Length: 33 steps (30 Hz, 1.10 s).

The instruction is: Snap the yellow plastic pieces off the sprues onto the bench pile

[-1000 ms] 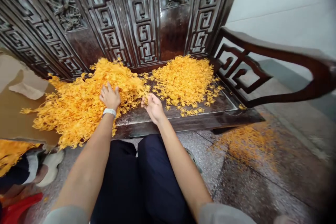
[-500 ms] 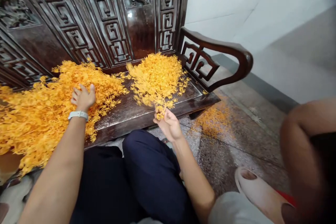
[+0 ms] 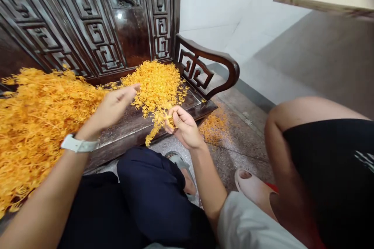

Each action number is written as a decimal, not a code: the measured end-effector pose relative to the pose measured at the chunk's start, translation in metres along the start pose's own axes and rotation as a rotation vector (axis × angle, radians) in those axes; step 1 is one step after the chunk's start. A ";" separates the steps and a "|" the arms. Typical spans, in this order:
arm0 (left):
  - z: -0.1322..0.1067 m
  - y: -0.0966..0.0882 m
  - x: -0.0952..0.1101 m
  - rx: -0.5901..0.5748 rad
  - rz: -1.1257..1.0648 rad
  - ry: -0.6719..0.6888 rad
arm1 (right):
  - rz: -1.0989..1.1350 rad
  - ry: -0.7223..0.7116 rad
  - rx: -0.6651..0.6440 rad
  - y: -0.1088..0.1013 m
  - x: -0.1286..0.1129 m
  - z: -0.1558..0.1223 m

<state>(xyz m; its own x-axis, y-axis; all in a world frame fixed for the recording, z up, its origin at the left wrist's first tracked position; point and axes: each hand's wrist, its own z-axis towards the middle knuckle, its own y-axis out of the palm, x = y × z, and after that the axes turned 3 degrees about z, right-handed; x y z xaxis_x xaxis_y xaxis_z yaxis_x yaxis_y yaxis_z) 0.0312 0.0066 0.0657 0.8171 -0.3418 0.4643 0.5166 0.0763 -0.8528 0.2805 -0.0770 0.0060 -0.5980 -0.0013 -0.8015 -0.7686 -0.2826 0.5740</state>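
My right hand [image 3: 182, 126] is closed on a sprig of orange plastic flowers [image 3: 156, 124] that hangs down over the front edge of the dark carved wooden bench [image 3: 131, 124]. My left hand [image 3: 113, 105], with a white watch on the wrist, hovers above the bench seat with its fingers stretched toward the sprig and nothing in them. A big heap of orange sprigs [image 3: 35, 116] covers the left of the seat. A smaller pile of orange pieces [image 3: 154, 81] lies at the right end by the armrest.
Another person's bare knee [image 3: 295, 124], black shorts and a pale slipper [image 3: 251, 183] are close on my right. More orange bits [image 3: 214, 126] lie on the speckled floor beside the bench. My dark-trousered legs are below. A wooden board edge [image 3: 321, 2] shows at top right.
My view has swung to the right. My left hand lifted off the big heap and moved toward my right hand, which now holds a sprig it pulled away from the piles.
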 end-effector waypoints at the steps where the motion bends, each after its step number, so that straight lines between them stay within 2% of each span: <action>1: -0.002 0.008 0.017 -0.118 -0.137 0.116 | 0.005 -0.016 0.016 0.002 -0.002 0.003; 2: -0.005 0.016 0.032 -0.210 -0.233 0.202 | 0.010 -0.038 0.037 0.004 -0.005 0.006; 4: -0.011 0.028 0.053 -0.295 -0.317 0.279 | 0.018 -0.083 0.085 0.006 -0.010 0.011; 6: -0.014 0.033 0.063 -0.307 -0.325 0.288 | 0.022 -0.116 0.131 0.005 -0.017 0.015; 9: -0.010 0.029 0.064 -0.309 -0.342 0.300 | 0.009 -0.118 0.173 -0.003 -0.023 0.016; 14: -0.004 0.024 0.062 -0.441 -0.219 0.339 | 0.040 -0.049 0.295 -0.016 -0.025 0.021; 16: -0.008 0.026 0.066 -0.402 -0.123 0.362 | 0.073 -0.016 0.327 -0.020 -0.026 0.027; 18: -0.015 0.027 0.069 -0.345 -0.020 0.383 | 0.101 0.021 0.305 -0.028 -0.030 0.038; 21: -0.027 0.015 0.062 -0.317 0.117 0.389 | 0.173 0.027 0.311 -0.053 -0.045 0.055; 24: -0.035 -0.011 0.034 -0.283 0.115 0.283 | 0.203 -0.152 0.498 -0.081 -0.063 0.057; 25: -0.035 -0.018 0.023 -0.230 0.093 0.228 | 0.181 -0.211 0.530 -0.087 -0.067 0.051; 26: -0.034 -0.025 0.012 -0.194 0.094 0.187 | 0.148 -0.236 0.508 -0.089 -0.071 0.044; 27: -0.032 -0.028 0.003 -0.175 0.099 0.157 | 0.109 -0.222 0.422 -0.087 -0.073 0.034; 28: -0.030 -0.029 -0.005 -0.163 0.101 0.139 | 0.063 -0.181 0.272 -0.081 -0.076 0.025; 29: -0.028 -0.028 -0.011 -0.168 0.104 0.130 | 0.001 -0.119 0.060 -0.073 -0.078 0.018; 30: -0.025 -0.026 -0.015 -0.178 0.100 0.126 | -0.085 -0.026 -0.209 -0.063 -0.080 0.015; 32: -0.021 -0.017 -0.018 -0.208 0.085 0.129 | -0.215 0.149 -0.707 -0.041 -0.085 0.022; 33: -0.019 -0.012 -0.019 -0.219 0.083 0.129 | -0.227 0.189 -0.843 -0.030 -0.086 0.034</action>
<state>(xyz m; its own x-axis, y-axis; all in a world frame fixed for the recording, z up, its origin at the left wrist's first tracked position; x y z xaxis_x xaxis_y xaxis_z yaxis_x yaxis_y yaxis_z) 0.0048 -0.0060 0.0629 0.8075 -0.4608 0.3682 0.3698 -0.0909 -0.9247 0.3472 -0.0355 0.0637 -0.3467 0.0034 -0.9380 -0.3966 -0.9068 0.1433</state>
